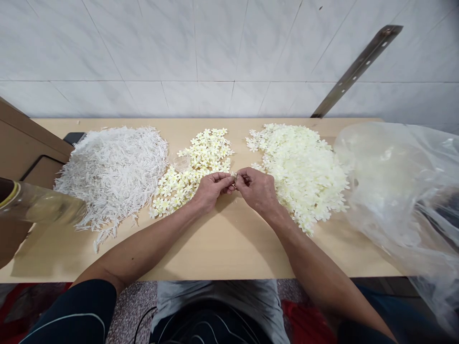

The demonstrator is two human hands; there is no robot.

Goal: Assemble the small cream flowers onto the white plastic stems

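Note:
My left hand [212, 190] and my right hand [256, 187] meet above the table, fingertips pinched close together. Between them is a small artificial flower [233, 175], mostly hidden by the fingers. Both hands appear closed on it. Just beyond and left of my left hand lies a pile of small yellow-centred flowers [206, 152]. Beside my right hand spreads a larger heap of pale cream flower heads [303, 167]. Farther left is a mound of thin white slivers [114, 165], apparently plastic stamens or stems.
A clear plastic bag [387, 177] covers the table's right end. At the left edge, a transparent jar [53, 205] with a yellow-rimmed end juts in, near a brown box [32, 129]. A dark phone-like object [74, 137] sits behind the white mound. A metal strip [355, 71] leans against the tiled wall.

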